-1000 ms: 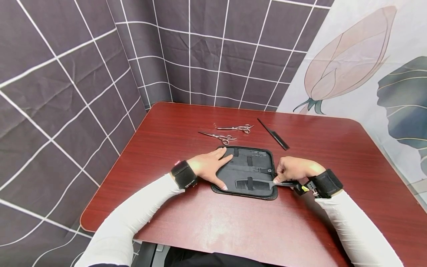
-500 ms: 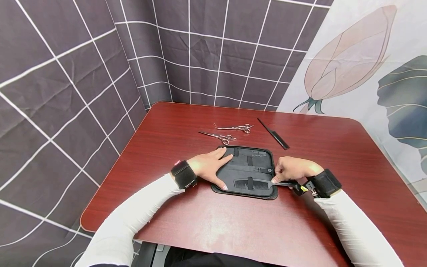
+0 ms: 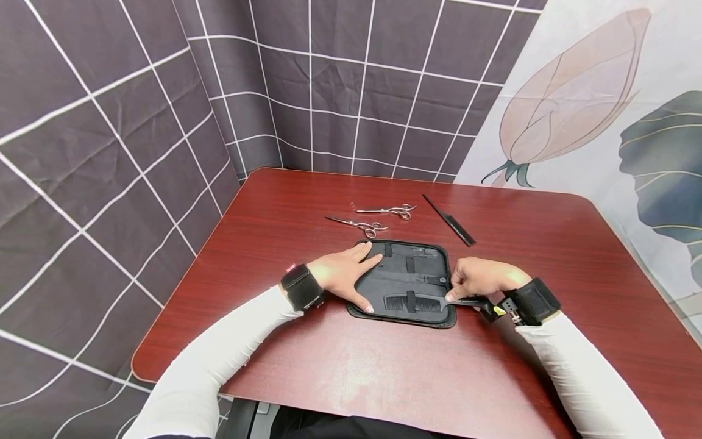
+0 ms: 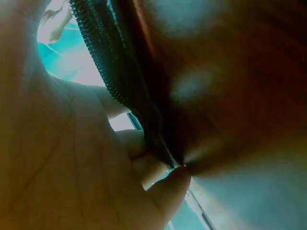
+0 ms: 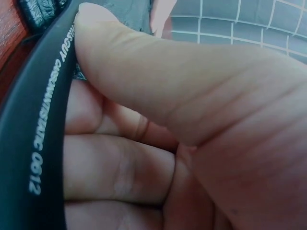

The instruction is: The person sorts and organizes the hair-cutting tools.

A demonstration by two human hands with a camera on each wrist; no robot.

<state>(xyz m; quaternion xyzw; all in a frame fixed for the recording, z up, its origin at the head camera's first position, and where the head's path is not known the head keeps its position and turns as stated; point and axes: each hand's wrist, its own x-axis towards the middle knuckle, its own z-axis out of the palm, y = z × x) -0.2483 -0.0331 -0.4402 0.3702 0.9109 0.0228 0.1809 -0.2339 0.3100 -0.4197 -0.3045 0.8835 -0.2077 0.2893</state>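
Note:
A flat black zip case [image 3: 384, 285] lies unfolded on the table. Spread fingers of my left hand [image 3: 344, 272] rest on its left part; in the left wrist view the hand [image 4: 81, 158] is beside the zipped edge [image 4: 96, 52]. A black comb [image 3: 428, 303] lies along the case's near side, its toothed part under a small strap [image 3: 411, 302]. My right hand [image 3: 482, 276] pinches the comb's handle at the case's right edge. White lettering shows on the handle [image 5: 36, 129] in the right wrist view, with the thumb on it and the fingers curled.
Two pairs of silver scissors [image 3: 388, 211] [image 3: 362, 226] lie behind the case. A second, thin-tailed black comb [image 3: 456, 227] lies behind and to the right. The red-brown table [image 3: 307, 366] meets grey checked cloth at the back.
The comb and my right hand have shifted very slightly to the left along the case. My left hand has stayed in place.

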